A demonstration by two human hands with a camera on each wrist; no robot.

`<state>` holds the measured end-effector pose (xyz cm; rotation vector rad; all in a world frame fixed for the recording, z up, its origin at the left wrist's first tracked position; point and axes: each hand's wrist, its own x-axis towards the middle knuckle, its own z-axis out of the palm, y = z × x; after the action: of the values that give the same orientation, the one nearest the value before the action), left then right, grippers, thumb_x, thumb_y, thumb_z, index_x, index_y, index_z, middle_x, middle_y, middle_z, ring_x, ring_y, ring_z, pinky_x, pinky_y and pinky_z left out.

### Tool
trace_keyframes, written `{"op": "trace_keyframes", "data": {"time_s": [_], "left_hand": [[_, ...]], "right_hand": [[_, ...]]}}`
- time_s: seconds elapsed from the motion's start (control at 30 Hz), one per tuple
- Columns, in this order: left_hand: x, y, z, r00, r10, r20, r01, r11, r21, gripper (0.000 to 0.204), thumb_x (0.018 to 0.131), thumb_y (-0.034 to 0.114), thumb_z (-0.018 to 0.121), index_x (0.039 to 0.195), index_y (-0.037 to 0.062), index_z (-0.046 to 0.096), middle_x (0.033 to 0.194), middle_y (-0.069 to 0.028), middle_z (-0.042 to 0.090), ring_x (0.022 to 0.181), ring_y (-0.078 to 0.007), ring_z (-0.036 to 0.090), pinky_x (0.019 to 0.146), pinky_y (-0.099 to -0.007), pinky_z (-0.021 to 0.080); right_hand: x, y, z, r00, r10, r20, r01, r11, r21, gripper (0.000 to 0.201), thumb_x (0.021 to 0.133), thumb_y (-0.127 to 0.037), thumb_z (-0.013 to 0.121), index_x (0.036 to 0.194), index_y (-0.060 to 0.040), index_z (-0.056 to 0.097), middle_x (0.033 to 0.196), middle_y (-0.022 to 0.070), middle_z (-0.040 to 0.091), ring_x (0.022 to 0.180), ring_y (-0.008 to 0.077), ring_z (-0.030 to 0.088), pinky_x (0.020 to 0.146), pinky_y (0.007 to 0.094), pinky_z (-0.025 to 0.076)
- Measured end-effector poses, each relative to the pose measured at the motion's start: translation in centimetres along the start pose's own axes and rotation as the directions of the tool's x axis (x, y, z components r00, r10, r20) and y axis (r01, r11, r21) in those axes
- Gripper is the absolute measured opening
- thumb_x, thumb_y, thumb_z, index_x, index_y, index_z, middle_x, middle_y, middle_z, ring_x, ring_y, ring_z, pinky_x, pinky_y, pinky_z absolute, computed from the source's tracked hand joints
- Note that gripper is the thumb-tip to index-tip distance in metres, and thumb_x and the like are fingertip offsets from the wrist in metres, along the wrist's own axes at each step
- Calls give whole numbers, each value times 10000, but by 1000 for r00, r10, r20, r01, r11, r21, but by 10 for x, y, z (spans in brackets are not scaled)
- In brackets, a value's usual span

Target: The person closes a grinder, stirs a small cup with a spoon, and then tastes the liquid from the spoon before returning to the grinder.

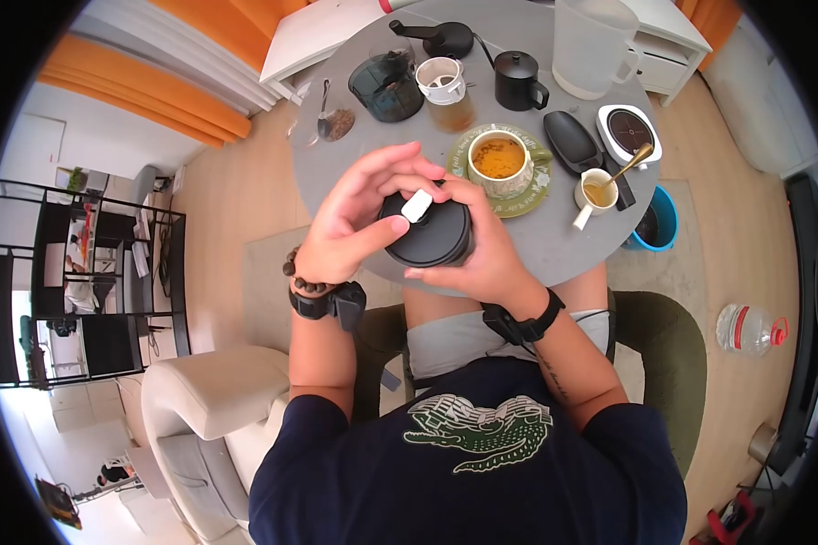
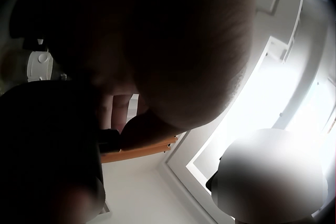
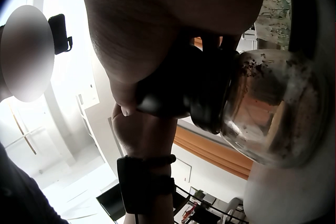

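A jar with a round black top (image 1: 427, 238) is held between both hands over the table's near edge. My left hand (image 1: 345, 222) curls over it from the left, its thumb and fingertips at a small white piece (image 1: 416, 206) on the top. The right hand (image 1: 491, 241) grips the black part from the right side. In the right wrist view, the clear glass body (image 3: 273, 111) extends beyond the black part, with dark specks inside, beside the right hand (image 3: 173, 24). The left wrist view shows the left hand (image 2: 184, 61) in shadow, its fingertips partly hidden.
On the grey table (image 1: 345, 154) stand a cup of yellow-orange liquid (image 1: 500, 160) on a green saucer, a small cup with a spoon (image 1: 596, 191), a black pot (image 1: 516, 80), a clear pitcher (image 1: 591, 45) and a dark glass container (image 1: 386, 89). A blue bin (image 1: 665, 218) is at right.
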<state>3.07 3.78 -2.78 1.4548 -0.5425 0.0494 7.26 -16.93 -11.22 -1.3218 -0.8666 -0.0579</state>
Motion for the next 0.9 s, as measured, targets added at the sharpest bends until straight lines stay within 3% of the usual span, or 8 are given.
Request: {"op": "trace_keyframes", "data": {"time_s": [0.07,0.2,0.37,0.5,0.57,0.7,0.83,0.9], "left_hand": [[5,-2,-12,996,-26,91,28,999,-17,759,966,-39,690,1668,-7,403,1501,-265,596,1288,-369,689,1172,-518,487],[24,-1,-37,968,-50,246,65,996,-54,762,950,-67,713,1654,6,429,1484,-257,609,1274,-366,695,1166,-519,488],[50,-7,-58,869,-27,495,56,998,-43,803,919,-71,813,1640,53,481,1453,-228,624,1249,-335,705,1094,-476,520],[55,-10,-57,860,-26,510,89,991,-101,848,896,-38,873,1644,74,489,1455,-210,617,1235,-312,709,1068,-462,526],[50,-12,-55,904,-31,427,97,986,-134,832,876,-16,899,1616,6,519,1445,-177,665,1212,-281,725,1076,-456,498],[43,-21,-54,920,2,392,69,983,-168,865,851,-27,916,1617,7,517,1433,-162,665,1192,-250,718,1066,-434,516],[28,-18,-43,969,-1,248,35,991,-130,926,806,-87,924,1625,-3,501,1391,-124,635,1162,-210,706,1073,-398,526],[16,-12,-32,982,1,188,16,996,-89,943,793,-106,925,1627,-9,496,1380,-112,620,1154,-200,703,1078,-390,525]], "right_hand": [[-1,-1,0,1000,10,4,-10,1000,7,942,696,-277,1046,1460,-92,528,1555,192,592,1367,386,633,1154,477,496],[0,-1,0,1000,9,9,-9,1000,4,931,702,-284,1043,1459,-89,536,1534,181,604,1350,378,641,1141,472,502],[-1,-4,-2,999,35,5,-35,999,-2,914,704,-293,1041,1446,-90,547,1512,173,615,1330,370,649,1133,468,508],[0,-6,-2,1000,6,2,-6,1000,-19,894,703,-291,1039,1428,-93,554,1507,164,619,1322,364,652,1128,464,512],[1,-7,-3,1000,9,2,-9,999,-33,889,703,-290,1038,1423,-95,556,1508,161,620,1322,364,652,1127,463,513],[1,-7,-3,1000,15,-2,-15,999,-32,882,692,-298,1038,1414,-112,566,1515,163,617,1333,368,649,1126,464,513],[0,-6,-5,997,47,56,-46,999,-28,936,694,-215,1056,1450,-113,512,1568,182,562,1438,338,578,1197,448,466],[0,-5,-4,999,40,27,-39,998,-46,904,689,-267,1046,1427,-114,547,1541,190,588,1406,363,605,1172,460,481]]}}
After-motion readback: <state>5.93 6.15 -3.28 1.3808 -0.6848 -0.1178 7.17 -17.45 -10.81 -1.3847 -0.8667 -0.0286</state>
